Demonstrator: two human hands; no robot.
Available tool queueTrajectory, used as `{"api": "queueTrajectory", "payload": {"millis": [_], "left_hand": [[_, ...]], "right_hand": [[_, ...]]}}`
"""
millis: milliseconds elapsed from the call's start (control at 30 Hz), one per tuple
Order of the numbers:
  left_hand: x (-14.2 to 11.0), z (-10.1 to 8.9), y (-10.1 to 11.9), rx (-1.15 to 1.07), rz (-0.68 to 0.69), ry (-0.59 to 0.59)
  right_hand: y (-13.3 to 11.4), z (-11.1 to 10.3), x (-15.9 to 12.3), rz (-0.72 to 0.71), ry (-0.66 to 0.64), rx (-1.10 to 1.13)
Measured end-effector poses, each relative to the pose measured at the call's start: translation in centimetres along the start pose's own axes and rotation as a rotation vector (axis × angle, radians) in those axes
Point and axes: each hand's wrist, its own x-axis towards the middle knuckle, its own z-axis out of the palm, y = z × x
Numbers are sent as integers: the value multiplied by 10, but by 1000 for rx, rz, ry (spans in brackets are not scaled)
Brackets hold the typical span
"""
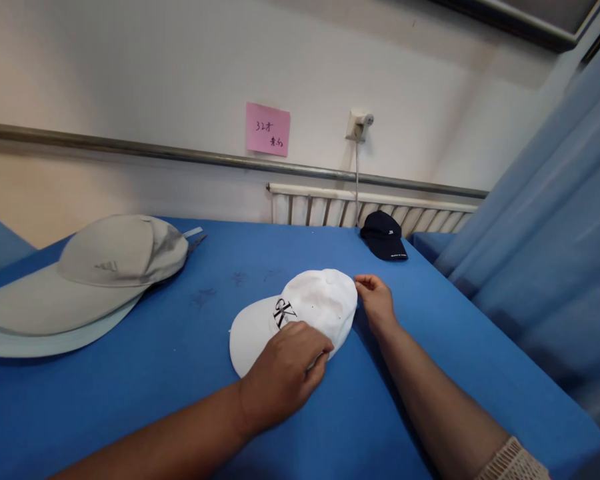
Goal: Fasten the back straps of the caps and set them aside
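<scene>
A white baseball cap with black letters on its front lies on the blue table, brim toward the left. My left hand is closed on the near side of the cap, thumb and fingers pinching its fabric and covering part of the brim and letters. At the back edge of the crown, my right hand pinches the cap's rim between thumb and fingertips. The crown stands rounded, with a faint greyish smudge on its top.
Beige and pale caps lie stacked on the left of the blue table. A dark navy cap sits at the far right edge. Behind are a metal rail, a radiator and a plugged-in cord. A blue curtain hangs at right.
</scene>
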Motion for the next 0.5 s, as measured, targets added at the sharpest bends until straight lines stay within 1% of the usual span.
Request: {"api": "queueTrajectory", "payload": {"millis": [67,133,200,267,333,400,500], "left_hand": [[1,-2,-5,25,-3,89],[4,-4,-22,93,-72,175],[7,-7,-39,142,-167,193],[8,-9,-52,167,-234,188],[7,-10,-55,160,-266,169],[5,-9,-54,118,-292,124],[2,-8,-50,41,-321,31]], "right_hand": [[-5,-2,-1,-57,44,-29],[-14,-3,-9,-159,52,-70],[-27,-2,-23,-281,-25,-126],[-39,1,-39,-418,-137,-204],[-47,4,-53,-533,-202,-262],[-48,7,-60,-604,-239,-314],[-41,10,-61,-652,-249,-369]]}}
